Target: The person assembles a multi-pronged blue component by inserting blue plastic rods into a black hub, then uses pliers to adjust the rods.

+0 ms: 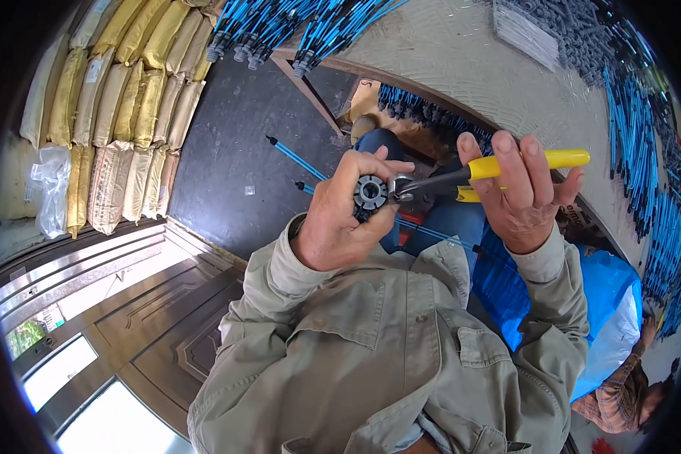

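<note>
My left hand is wrapped round a dark grey, round plastic fitting with slots about its rim and a hole in its middle. In my right hand is a pair of pliers with yellow handles; the fingers reach over the upper handle, with the lower one near the palm. The metal jaws sit at the side of the fitting, by my left fingers; what they grip there is too small to tell. Thin blue tubes with black ends stick out behind my left hand, over my legs.
Bundles of blue tubes overhang the table edge ahead, and more blue tubes lie at the right. Grey fittings are heaped on the table. Stacked sacks stand left. A blue sheet and another person's sleeve are at right.
</note>
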{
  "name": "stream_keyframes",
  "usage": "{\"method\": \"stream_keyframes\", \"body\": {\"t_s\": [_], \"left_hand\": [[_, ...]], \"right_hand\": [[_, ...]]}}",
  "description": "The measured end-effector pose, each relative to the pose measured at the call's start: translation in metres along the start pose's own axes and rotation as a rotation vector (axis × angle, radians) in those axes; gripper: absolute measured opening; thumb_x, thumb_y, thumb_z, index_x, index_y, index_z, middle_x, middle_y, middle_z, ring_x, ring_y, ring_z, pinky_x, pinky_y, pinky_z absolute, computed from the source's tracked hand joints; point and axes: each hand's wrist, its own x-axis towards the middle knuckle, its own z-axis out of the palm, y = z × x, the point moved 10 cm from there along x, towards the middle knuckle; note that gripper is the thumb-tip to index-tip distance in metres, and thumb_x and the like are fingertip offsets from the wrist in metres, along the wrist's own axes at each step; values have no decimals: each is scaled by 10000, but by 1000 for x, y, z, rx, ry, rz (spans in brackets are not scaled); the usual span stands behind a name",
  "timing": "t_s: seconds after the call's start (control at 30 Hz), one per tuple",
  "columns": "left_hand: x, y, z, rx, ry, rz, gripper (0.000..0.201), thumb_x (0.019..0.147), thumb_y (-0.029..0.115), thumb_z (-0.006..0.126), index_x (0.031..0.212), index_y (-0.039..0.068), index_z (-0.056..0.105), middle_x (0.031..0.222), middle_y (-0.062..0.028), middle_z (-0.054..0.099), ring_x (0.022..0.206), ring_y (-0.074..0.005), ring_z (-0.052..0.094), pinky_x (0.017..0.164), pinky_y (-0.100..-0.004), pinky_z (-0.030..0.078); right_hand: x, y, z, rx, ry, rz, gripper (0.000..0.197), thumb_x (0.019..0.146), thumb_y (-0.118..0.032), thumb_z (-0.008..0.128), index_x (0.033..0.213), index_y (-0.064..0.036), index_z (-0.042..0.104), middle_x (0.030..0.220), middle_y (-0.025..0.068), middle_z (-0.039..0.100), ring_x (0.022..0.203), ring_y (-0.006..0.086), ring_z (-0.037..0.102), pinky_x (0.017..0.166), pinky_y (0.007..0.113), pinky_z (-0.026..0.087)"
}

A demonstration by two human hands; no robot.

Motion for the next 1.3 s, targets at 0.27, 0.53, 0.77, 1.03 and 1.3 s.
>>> {"method": "stream_keyframes", "body": {"t_s": [0.27,0.53,0.77,1.03,1.3], "left_hand": [[-4,2,-6,15,39,-2,308,712,-105,548,964,16,420,898,-131,579,977,-286,623,985,-422,389],[-7,2,-8,12,50,2,334,707,-104,565,991,10,431,908,-124,592,964,-275,629,963,-403,408],[-17,3,3,-26,-128,-146,421,710,-108,570,1073,11,392,986,-116,581,992,-236,611,988,-399,380],[-27,9,22,-220,-285,-18,518,677,-85,656,1114,9,393,994,-174,596,993,-278,601,903,-397,440],[-28,11,10,-590,-333,89,508,696,4,743,1073,37,404,1043,-252,581,1039,-378,561,906,-497,410]], "right_hand": [[-19,-16,11,36,-44,160,245,829,-340,625,1056,-251,601,1164,-37,423,1145,119,443,1070,498,138],[-21,-17,5,208,-93,238,204,706,-180,756,879,-138,656,1081,24,475,994,171,510,904,394,358],[-1,7,-3,709,-550,-126,266,711,-260,736,803,-50,602,977,101,542,806,216,582,613,308,469],[-65,-29,8,2103,-1601,345,385,817,-404,629,827,-30,536,856,108,603,738,260,612,606,290,473],[-62,-39,1,2255,-1405,310,334,854,-325,609,924,-7,538,833,88,603,720,245,613,620,313,464]]}}
